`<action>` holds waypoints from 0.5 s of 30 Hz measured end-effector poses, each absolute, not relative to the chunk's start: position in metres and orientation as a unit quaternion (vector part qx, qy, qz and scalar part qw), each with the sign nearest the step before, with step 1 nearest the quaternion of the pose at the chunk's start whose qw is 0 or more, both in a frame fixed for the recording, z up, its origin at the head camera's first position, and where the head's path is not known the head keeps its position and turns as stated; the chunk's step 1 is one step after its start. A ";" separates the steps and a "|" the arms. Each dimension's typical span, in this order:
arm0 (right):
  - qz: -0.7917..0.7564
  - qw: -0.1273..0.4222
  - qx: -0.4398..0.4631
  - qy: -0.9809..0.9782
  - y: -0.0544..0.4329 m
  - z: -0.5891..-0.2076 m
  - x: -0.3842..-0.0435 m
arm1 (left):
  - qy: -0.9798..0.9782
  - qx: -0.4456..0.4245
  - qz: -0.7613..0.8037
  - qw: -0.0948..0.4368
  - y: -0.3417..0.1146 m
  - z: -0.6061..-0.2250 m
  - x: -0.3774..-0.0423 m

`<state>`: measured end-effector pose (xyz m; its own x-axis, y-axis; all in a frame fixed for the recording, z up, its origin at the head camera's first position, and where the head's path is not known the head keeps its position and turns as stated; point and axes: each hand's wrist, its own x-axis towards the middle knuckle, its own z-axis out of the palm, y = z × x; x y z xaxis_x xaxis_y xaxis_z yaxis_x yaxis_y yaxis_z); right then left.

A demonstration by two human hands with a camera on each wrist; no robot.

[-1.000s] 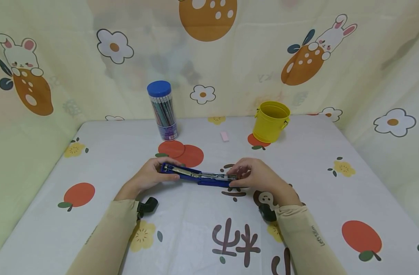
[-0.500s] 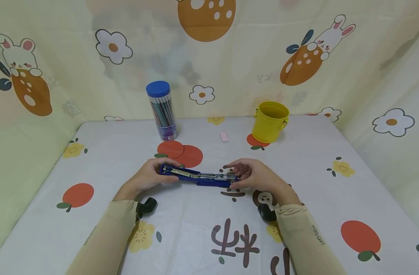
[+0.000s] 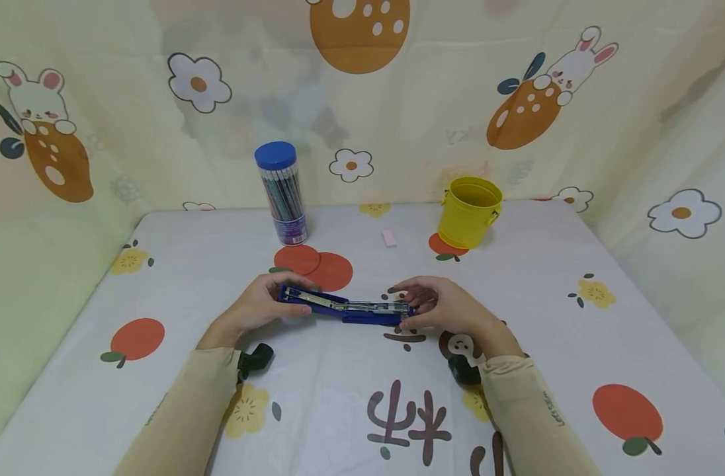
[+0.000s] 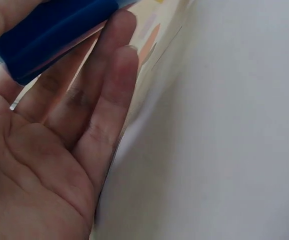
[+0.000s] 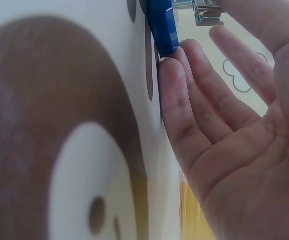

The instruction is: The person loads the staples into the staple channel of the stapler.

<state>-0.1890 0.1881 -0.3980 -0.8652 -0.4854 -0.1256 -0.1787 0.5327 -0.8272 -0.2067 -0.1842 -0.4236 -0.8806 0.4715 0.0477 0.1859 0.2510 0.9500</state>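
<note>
A blue stapler (image 3: 362, 316) lies swung wide in the middle of the head view, its metal rail facing up. The left hand (image 3: 273, 301) grips its raised left part, thumb along the near side and fingers behind. In the left wrist view the blue casing (image 4: 54, 37) sits between thumb and fingers. At the other end the right hand (image 3: 442, 307) holds the stapler base, thumb on the near side and other fingers spread behind. The right wrist view shows the base's blue end (image 5: 163, 30) at the fingertips, with the metal rail end (image 5: 208, 14) close to the thumb.
A clear tub of pencils with a blue lid (image 3: 282, 195) stands at the back left. A yellow bucket (image 3: 466, 218) is at the back right, and a small pink block (image 3: 389, 238) lies between them. Patterned cloth covers the table (image 3: 327, 410) and walls.
The right index finger has lifted slightly from the stapler's metal rail, and the right hand has shifted a little to the right. The left hand keeps its hold.
</note>
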 end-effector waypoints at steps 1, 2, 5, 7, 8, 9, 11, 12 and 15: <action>-0.444 0.173 -0.192 0.858 0.188 -0.398 -0.189 | 0.778 0.213 0.578 0.122 -0.183 -0.423 -0.207; -0.444 0.174 -0.192 0.858 0.189 -0.398 -0.189 | 0.775 0.215 0.582 0.120 -0.182 -0.422 -0.207; -0.448 0.176 -0.186 0.857 0.189 -0.397 -0.189 | 0.767 0.219 0.593 0.111 -0.178 -0.416 -0.207; -0.452 0.177 -0.183 0.855 0.189 -0.398 -0.189 | 0.767 0.222 0.593 0.102 -0.175 -0.412 -0.205; -0.453 0.177 -0.181 0.855 0.189 -0.399 -0.189 | 0.769 0.223 0.591 0.097 -0.174 -0.410 -0.205; -0.455 0.178 -0.180 0.854 0.189 -0.399 -0.189 | 0.771 0.225 0.589 0.091 -0.173 -0.409 -0.204; -0.455 0.177 -0.178 0.854 0.189 -0.400 -0.190 | 0.775 0.230 0.582 0.083 -0.170 -0.404 -0.202; -0.455 0.176 -0.177 0.855 0.189 -0.400 -0.190 | 0.777 0.233 0.579 0.079 -0.168 -0.403 -0.201; -0.457 0.175 -0.176 0.854 0.190 -0.400 -0.190 | 0.782 0.239 0.571 0.069 -0.163 -0.398 -0.200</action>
